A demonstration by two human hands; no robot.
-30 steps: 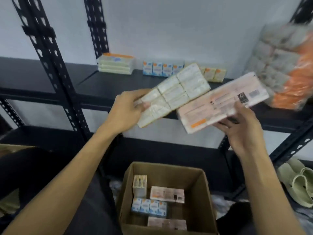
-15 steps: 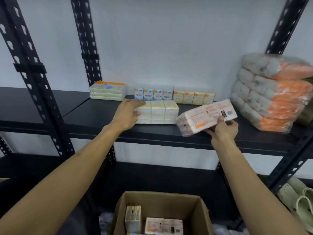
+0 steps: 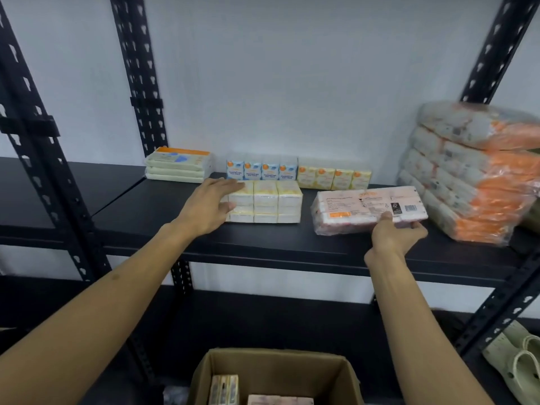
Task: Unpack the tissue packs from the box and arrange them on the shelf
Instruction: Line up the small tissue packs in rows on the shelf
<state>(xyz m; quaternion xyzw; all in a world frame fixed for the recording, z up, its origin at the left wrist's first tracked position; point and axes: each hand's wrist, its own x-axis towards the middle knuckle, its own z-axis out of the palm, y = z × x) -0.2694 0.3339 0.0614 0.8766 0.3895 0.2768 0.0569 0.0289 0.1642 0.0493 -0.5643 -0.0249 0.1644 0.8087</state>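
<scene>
A yellow-white multipack of tissue packs lies flat on the black shelf. My left hand holds its left end, fingers over the top and thumb against the side. A long pink tissue pack rests on the shelf to the right, and my right hand grips its front right edge. The open cardboard box stands on the floor below, with a few packs visible inside.
Along the shelf's back sit a cream stack, a blue row of small packs and a yellow row. A big orange-white bundle fills the right end. Black slotted uprights frame the bays. Pale clogs lie at lower right.
Both packs came down from mid-air onto the shelf. The pink pack has been laid flat to the right of the yellow-white one. My view tilted up toward the shelf.
</scene>
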